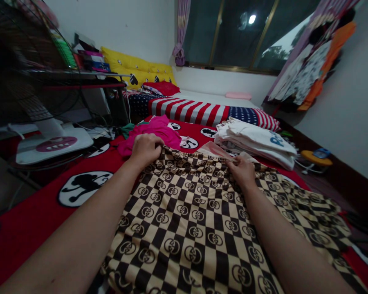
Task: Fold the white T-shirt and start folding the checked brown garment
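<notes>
A black-and-tan checkered garment (196, 212) with a repeated round emblem lies spread toward me, its far edge gathered. My left hand (147, 149) is closed on the far left corner of that edge. Farther right along the same edge, the fingers of my right hand (241, 167) pinch the cloth. Some sheer pale material (214, 149) shows just beyond the edge, close to my right hand. The garment's right part trails off in loose folds past my right forearm. Whether it is a skirt, a dress or something else I cannot tell.
Beneath lies a red blanket (49, 220) with black-and-white figures. Bright pink cloth (155, 130) is heaped beyond my left hand; folded white clothes (254, 141) sit beyond my right. A fan (49, 130) stands left, a yellow stool (316, 158) right.
</notes>
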Available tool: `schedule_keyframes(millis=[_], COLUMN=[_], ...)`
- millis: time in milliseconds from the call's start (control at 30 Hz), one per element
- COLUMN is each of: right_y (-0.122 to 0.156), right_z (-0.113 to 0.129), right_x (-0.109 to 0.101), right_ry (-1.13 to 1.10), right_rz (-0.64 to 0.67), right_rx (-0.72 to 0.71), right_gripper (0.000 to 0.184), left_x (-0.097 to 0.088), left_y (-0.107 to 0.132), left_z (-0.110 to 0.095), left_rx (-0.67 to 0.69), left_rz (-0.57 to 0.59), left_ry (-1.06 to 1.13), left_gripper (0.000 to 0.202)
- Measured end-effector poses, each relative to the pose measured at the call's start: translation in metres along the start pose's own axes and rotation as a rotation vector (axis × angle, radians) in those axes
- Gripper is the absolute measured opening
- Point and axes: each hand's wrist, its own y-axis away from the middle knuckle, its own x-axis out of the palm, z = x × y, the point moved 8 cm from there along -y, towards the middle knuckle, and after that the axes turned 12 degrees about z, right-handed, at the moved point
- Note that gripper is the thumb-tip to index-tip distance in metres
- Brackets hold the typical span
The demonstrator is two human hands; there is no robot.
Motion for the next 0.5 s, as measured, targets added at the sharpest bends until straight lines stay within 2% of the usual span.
schedule_keyframes(millis=[100,167,267,367,433,500], right_y=[-0.001,-0.002,-0.004,-0.007,-0.009,-0.010], right_z=[-0.003,-0.003,-0.001,-0.004,-0.012,-0.027], right_x=[0.002,0.003,0.002,-0.007,-0.027,-0.053], right_ry=[-0.037,-0.066,-0.202,-0.540,-0.692,-0.699], right_rz=[-0.006,-0.017,0.035,0.145,0.106,0.014], right_rx=[0.005,0.007,0.004,0.062,0.086,0.095], right_gripper=[0.028,0.030,0.049,0.063,0.055,0.039], left_x=[-0.019,-0.025,-0.030,-0.029,-0.021,-0.007], left_y=[0.010,0.013,0.012,0.008,0.006,0.006], left_z=[0.017,0.018,0.004,-0.021,-0.038,-0.052], left_rx=[-0.211,-0.254,-0.200,-0.073,0.020,0.084], left_rz=[-0.173,-0.205,-0.222,-0.220,-0.171,-0.103], left_ry=[-0.045,-0.109,-0.125,-0.009,0.126,0.259], left_gripper=[0.025,0.024,0.027,0.028,0.027,0.026])
